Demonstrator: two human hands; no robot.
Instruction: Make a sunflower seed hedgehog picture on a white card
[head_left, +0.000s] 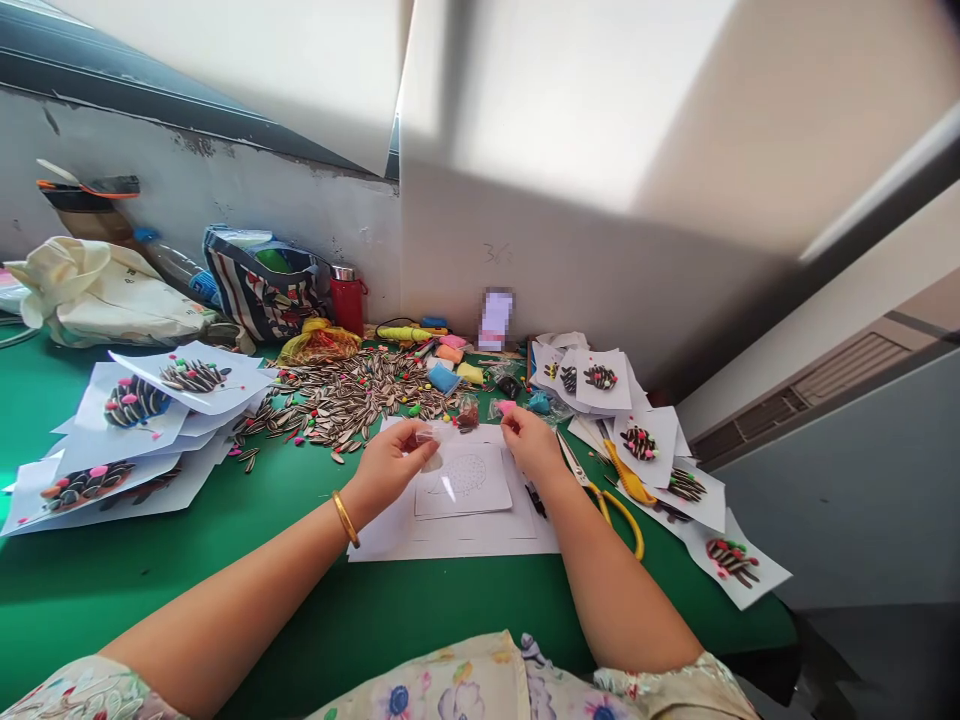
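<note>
My left hand (390,462), with a gold bangle at its wrist, pinches a piece of clear plastic (427,436). Across from it, my right hand (534,442) has thumb and fingers closed on a small pink lump (506,407) that looks like modelling clay. Between and below both hands lies a white card (466,480) with a dotted outline drawing, resting on larger white sheets (390,535). Scissors with yellow handles (619,512) lie right of my right forearm. A small bag of dark brown stuff (467,414) sits just beyond the card.
Striped sunflower seeds (352,395) are heaped behind my left hand, near coloured clay blocks (444,378). Finished seed pictures are piled on the left (142,430) and right (671,470). A red flask (346,300) and a phone (495,320) stand along the wall. A yellow cutter (628,472) lies right.
</note>
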